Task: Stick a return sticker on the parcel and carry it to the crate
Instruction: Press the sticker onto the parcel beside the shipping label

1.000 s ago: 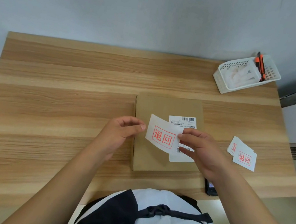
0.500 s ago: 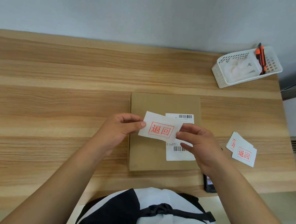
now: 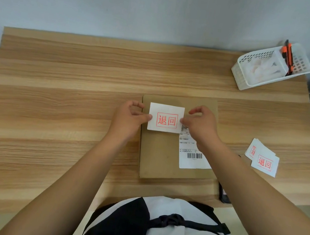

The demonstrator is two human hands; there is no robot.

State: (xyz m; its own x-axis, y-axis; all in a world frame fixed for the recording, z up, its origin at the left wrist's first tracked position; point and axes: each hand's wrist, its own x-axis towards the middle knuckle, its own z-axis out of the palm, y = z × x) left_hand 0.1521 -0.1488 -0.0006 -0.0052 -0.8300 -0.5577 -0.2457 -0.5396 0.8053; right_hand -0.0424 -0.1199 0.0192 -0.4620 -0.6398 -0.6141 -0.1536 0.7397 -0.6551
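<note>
A flat brown cardboard parcel lies on the wooden table, with a white shipping label on its right side. A white return sticker with red characters lies flat over the parcel's far part, overlapping the label's top. My left hand pinches the sticker's left edge. My right hand pinches its right edge. No crate is in view.
A small stack of spare return stickers lies on the table at the right. A white plastic basket holding an orange cutter stands at the far right corner. A dark phone lies at the near edge, partly under my right arm.
Both hands have carried the sticker away from me, from above the label's middle to the parcel's far part, and it now lies level and flat.
</note>
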